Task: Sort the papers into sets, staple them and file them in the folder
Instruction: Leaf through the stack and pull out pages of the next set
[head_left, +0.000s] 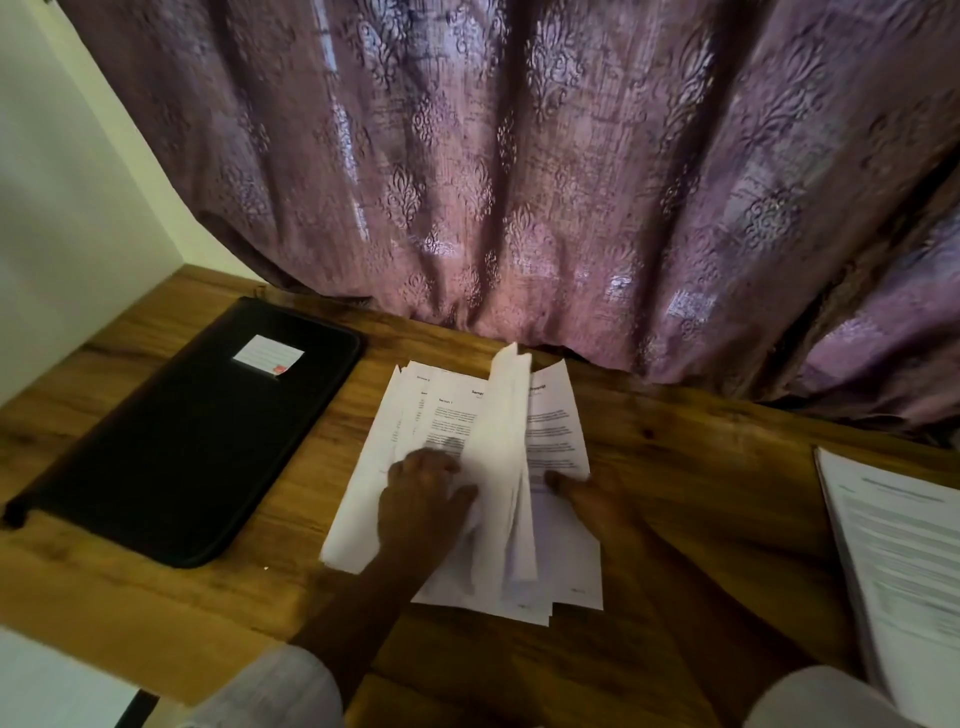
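Note:
A loose pile of printed white papers (441, 415) lies on the wooden table (701, 457) in front of me. My left hand (421, 499) holds a few sheets (501, 447) lifted upright from the middle of the pile, thumb against them. My right hand (592, 496) rests on the right side of the pile with its thumb on the top page. A closed black folder (182, 441) with a small white label lies flat to the left, apart from the papers. No stapler is in view.
A second stack of printed pages (904, 561) lies at the right edge of the table. A purple patterned curtain (519, 182) hangs along the table's far edge. A white wall (67, 208) bounds the left side.

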